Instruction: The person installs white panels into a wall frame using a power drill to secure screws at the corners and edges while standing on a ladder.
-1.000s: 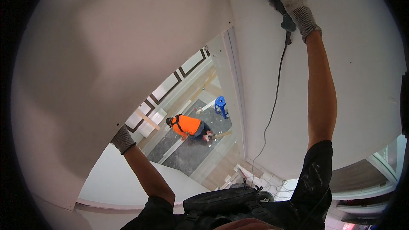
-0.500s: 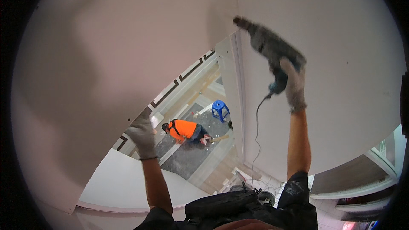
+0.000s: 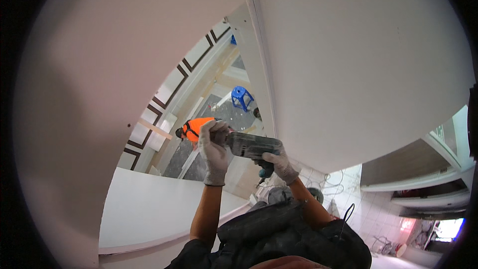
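In front of my body, a dark grey power drill (image 3: 255, 146) with a teal lower grip lies nearly level, its front end pointing left. My right hand (image 3: 282, 163), in a pale work glove, is closed round its handle. At the drill's front end is my gloved left hand (image 3: 214, 153), fingers curled together by the tip. Whatever those fingers pinch is hidden or too small to name. Beside me on the left rises a large pale pinkish board (image 3: 89, 94) with a dark screw dot near its edge.
A smooth pale board (image 3: 348, 69) fills the right side. Through the gap below, a person in an orange top (image 3: 199, 125) bends over the floor near a blue stool (image 3: 241, 97). A white curved panel (image 3: 149, 209) stands lower left. Cables (image 3: 336, 185) lie on white tiles.
My right hand has brought the drill down and left from high by the boards. My left hand has left the board edge and come to the drill's front end.
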Available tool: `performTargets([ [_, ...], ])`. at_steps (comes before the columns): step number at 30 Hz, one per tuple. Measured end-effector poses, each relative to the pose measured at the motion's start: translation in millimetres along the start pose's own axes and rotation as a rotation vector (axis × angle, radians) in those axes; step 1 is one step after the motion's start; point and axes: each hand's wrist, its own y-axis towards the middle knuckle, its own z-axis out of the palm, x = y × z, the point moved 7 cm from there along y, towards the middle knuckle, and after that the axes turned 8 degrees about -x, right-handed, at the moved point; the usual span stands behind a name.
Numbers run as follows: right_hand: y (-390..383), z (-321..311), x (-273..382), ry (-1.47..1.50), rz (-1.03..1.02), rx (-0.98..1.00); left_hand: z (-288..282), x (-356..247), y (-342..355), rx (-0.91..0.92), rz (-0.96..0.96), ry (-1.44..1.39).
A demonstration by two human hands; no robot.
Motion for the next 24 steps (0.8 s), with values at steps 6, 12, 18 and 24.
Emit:
performTargets([
  [6, -32.8, 27.4, -65.2, -0.234, 0.212, -0.004, -119.1, -6.3, -10.7, -0.017, -0.036, -0.075],
  [12, -54.3, 56.3, -130.0, -0.370, 0.423, -0.005, -181.4, 18.9, -58.8, -0.154, -0.252, -0.203],
  [18, -113.6, 84.3, -172.9, -0.539, 0.130, 0.150, -237.5, 32.9, -111.6, -0.186, -0.472, 0.036],
  [24, -241.1, -2.3, -192.7, -0.723, 0.183, -0.349, -307.6, 13.4, -185.8, -0.193, -0.557, 0.098],
])
